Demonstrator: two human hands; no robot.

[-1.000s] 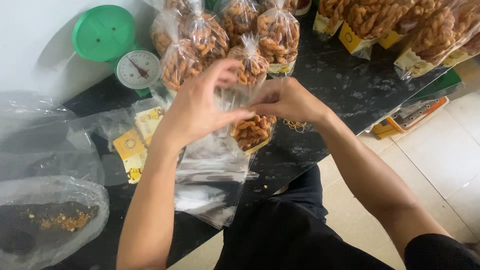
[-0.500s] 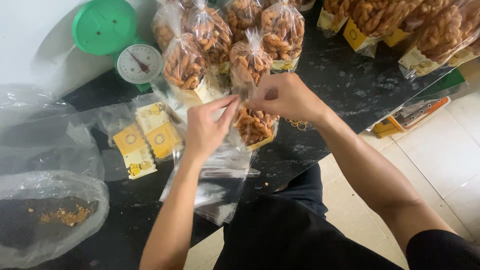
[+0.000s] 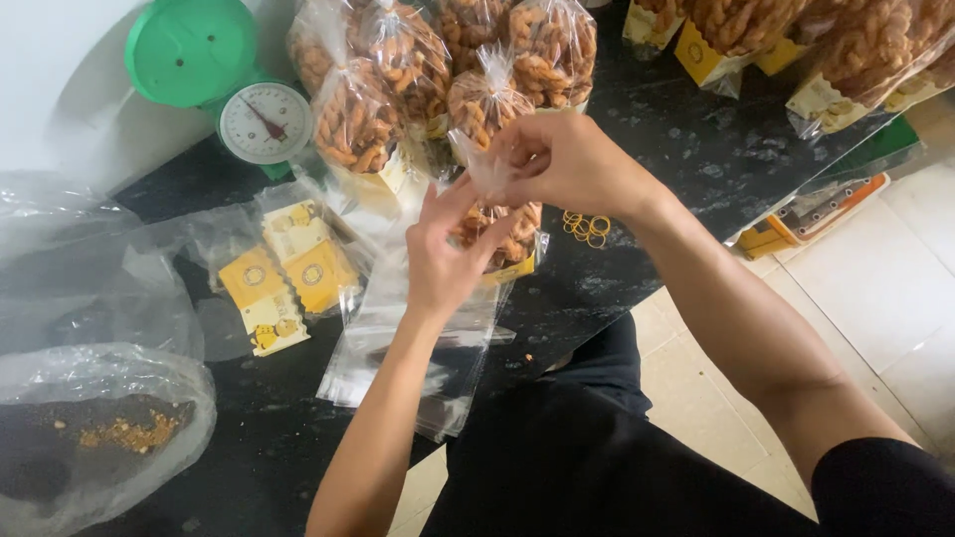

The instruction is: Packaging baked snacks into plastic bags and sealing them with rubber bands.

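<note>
A clear plastic bag of brown twisted snacks (image 3: 502,237) stands on the black counter (image 3: 686,169) in front of me. My right hand (image 3: 557,159) pinches the gathered top of this bag. Just below it, my left hand (image 3: 448,254) has its fingers against the bag's neck and side. Whether the left hand holds a rubber band is hidden. A small heap of yellow rubber bands (image 3: 587,227) lies on the counter right of the bag.
Several tied snack bags (image 3: 398,70) stand behind, with more at the far right (image 3: 856,50). A green kitchen scale (image 3: 261,119) sits at the back left. Yellow labels in clear sleeves (image 3: 288,273), empty flat bags (image 3: 418,348) and a big crumb-filled plastic bag (image 3: 99,438) lie left.
My left hand has come down from the bag's top to its neck. The right hand keeps pinching the gathered plastic. The view has shifted slightly.
</note>
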